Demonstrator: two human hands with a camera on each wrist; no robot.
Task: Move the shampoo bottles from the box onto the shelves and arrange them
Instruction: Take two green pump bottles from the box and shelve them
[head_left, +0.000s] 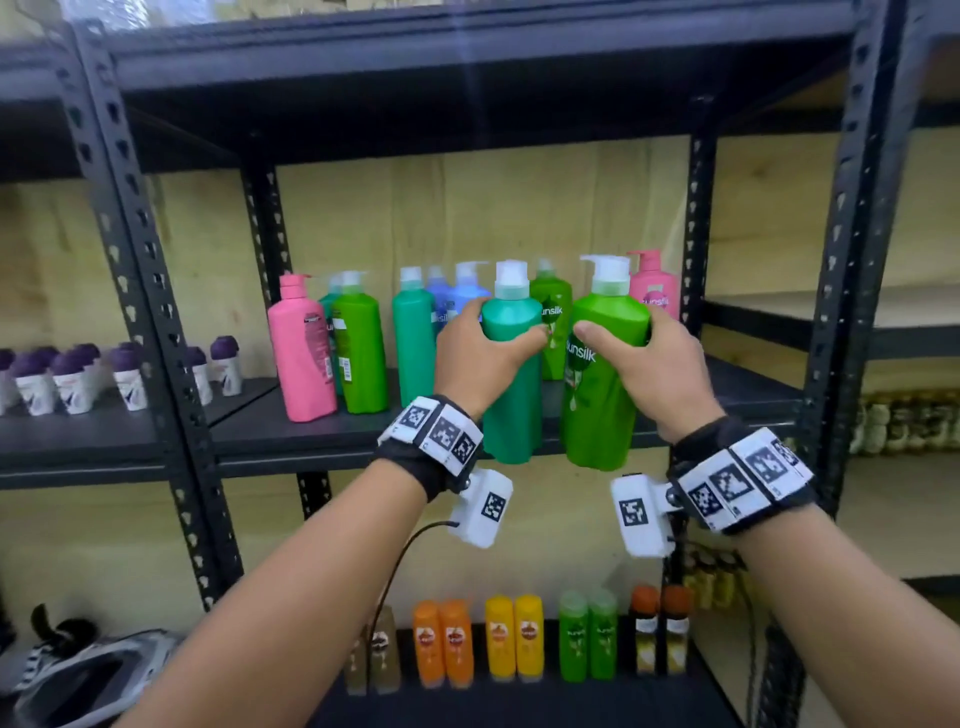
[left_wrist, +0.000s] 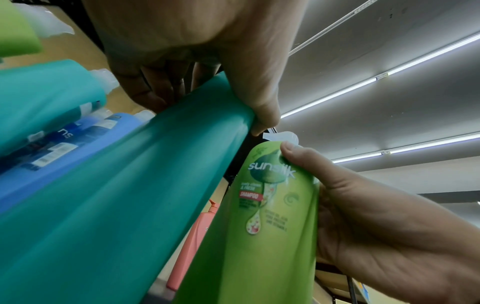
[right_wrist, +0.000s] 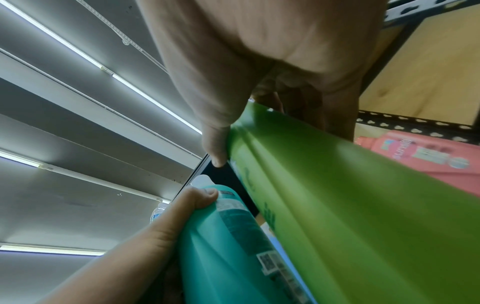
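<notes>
My left hand (head_left: 480, 345) grips a teal pump bottle (head_left: 511, 374) near its shoulder, fingers wrapped round it. Beside it my right hand (head_left: 641, 358) grips a green Sunsilk pump bottle (head_left: 597, 400) the same way. Both bottles stand upright at the front edge of the middle shelf (head_left: 332, 431); whether their bases touch it I cannot tell. The left wrist view shows the teal bottle (left_wrist: 124, 195) under my left hand (left_wrist: 202, 78), with the green bottle (left_wrist: 262, 236) beside it. In the right wrist view my right hand (right_wrist: 259, 82) clasps the green bottle (right_wrist: 363, 205).
Pink (head_left: 301, 348), green (head_left: 361, 353), teal (head_left: 413, 343), blue (head_left: 457, 296) and another pink bottle (head_left: 654, 286) stand further back on the same shelf. Small purple-capped bottles (head_left: 72, 374) fill the left unit. Orange, yellow and green bottles (head_left: 509, 644) line the lower shelf. Black uprights (head_left: 852, 260) frame the bay.
</notes>
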